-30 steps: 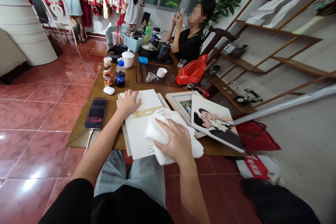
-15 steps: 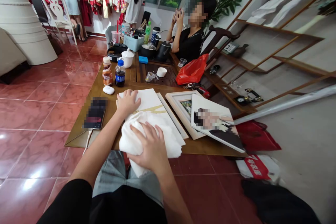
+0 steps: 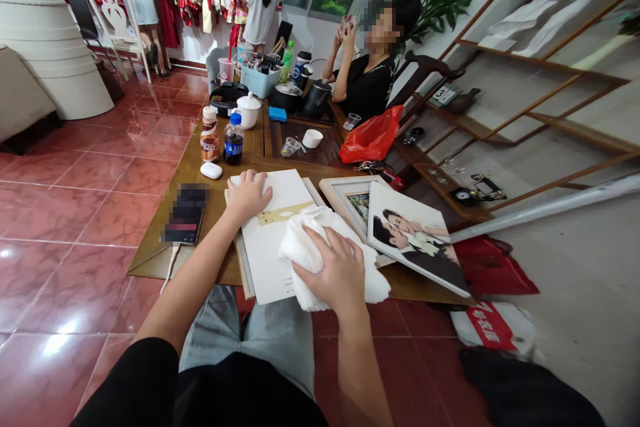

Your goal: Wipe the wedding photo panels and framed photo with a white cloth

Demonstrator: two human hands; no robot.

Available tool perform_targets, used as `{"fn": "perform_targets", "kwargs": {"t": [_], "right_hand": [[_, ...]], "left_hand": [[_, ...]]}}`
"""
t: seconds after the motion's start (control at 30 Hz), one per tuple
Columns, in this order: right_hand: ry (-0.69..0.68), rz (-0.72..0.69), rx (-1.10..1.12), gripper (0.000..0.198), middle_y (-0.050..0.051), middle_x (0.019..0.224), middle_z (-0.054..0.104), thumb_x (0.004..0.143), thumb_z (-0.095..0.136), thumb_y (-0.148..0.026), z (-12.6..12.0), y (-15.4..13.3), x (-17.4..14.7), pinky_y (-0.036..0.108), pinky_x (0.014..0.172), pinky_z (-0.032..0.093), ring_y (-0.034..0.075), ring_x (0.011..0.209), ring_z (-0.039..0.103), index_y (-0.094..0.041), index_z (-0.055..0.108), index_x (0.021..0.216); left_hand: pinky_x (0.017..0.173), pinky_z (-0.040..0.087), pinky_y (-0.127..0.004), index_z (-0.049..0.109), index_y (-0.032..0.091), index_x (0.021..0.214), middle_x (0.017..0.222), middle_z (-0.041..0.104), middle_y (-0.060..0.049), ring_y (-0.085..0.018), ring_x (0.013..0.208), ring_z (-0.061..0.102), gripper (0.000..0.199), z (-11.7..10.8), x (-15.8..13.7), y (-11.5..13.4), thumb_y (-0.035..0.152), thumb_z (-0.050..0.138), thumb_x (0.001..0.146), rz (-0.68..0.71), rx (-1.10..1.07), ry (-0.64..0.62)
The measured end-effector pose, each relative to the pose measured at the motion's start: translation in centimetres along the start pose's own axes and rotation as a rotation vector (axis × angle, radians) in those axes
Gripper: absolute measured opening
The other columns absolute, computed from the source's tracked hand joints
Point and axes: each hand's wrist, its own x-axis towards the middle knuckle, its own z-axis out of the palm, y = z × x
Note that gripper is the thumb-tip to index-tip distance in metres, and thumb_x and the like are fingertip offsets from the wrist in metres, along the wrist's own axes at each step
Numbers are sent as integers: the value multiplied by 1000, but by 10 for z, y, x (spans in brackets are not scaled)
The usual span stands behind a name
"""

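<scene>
A white board (image 3: 267, 260) with a yellowish printed shape lies on a pale frame at the table's near edge. My left hand (image 3: 250, 195) rests flat with fingers spread on the board's far left corner. In my right hand (image 3: 337, 270) is a bunched white cloth (image 3: 300, 247), pressed down over the right part of the board. The cloth hides that part, and one end of it hangs toward the table's front edge. Right of it a photo panel (image 3: 413, 233) showing a couple leans on a light picture frame (image 3: 345, 197).
On the wooden table (image 3: 150, 247) lie a phone (image 3: 185, 213) with a cable and a white earbud case (image 3: 211, 170). Behind stand a cola bottle (image 3: 233, 140), a brown drink bottle (image 3: 209, 137) and a lidded white cup (image 3: 248, 110). A red plastic bag (image 3: 373, 137) sits near a seated person (image 3: 370, 87).
My right hand has slid the cloth rightward across the board, uncovering its lower left part and small print. My left hand stays on the far corner.
</scene>
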Motion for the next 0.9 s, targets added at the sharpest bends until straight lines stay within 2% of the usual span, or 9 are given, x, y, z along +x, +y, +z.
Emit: {"fn": "perform_targets", "kwargs": {"t": [0.13,0.3,0.4,0.47,0.57,0.77,0.9], "right_hand": [[-108,-89,15,69,14,143,59,80,69,-50,-4,-17,3,56,114,28,36,133,50,-28,57,145],[-286,-269,171,84,10,152,52,71,77,-58,-9,-47,7,55,118,21,36,139,44,-34,53,149],[-342,-375,261,91,7,155,50,67,79,-64,-9,-61,8,55,121,16,35,142,41,-37,51,149],[-350,-398,289,92,6,154,51,65,79,-66,-7,-62,9,54,120,17,34,142,42,-37,52,148],[-288,-296,259,83,9,149,55,71,76,-63,-4,-55,9,52,117,23,33,138,47,-35,55,146],[31,143,33,61,16,136,62,87,63,-53,8,-34,11,57,109,31,37,126,55,-24,60,140],[75,222,-6,60,20,135,61,92,56,-57,13,-32,17,61,104,33,41,124,54,-21,60,140]], "left_hand": [[111,33,-65,53,28,135,141,54,-12,-33,136,43,40,1,0,0,42,42,99,0,-15,15],[110,33,-64,53,28,135,141,54,-11,-33,136,44,40,5,2,-2,42,42,99,-5,-20,30],[110,34,-65,53,28,134,141,54,-11,-32,136,44,39,5,3,-3,42,43,99,-1,-20,25],[109,34,-65,53,28,134,141,54,-12,-32,136,44,39,4,3,-3,42,43,99,-3,-16,9],[109,35,-64,53,28,134,140,55,-12,-31,136,44,39,2,2,-3,42,42,99,2,-16,5],[110,33,-66,52,27,135,141,54,-13,-33,136,43,39,1,0,0,41,40,100,-10,-13,7],[110,33,-68,53,27,135,142,53,-14,-33,137,42,39,1,0,1,40,40,100,-8,-5,8]]}}
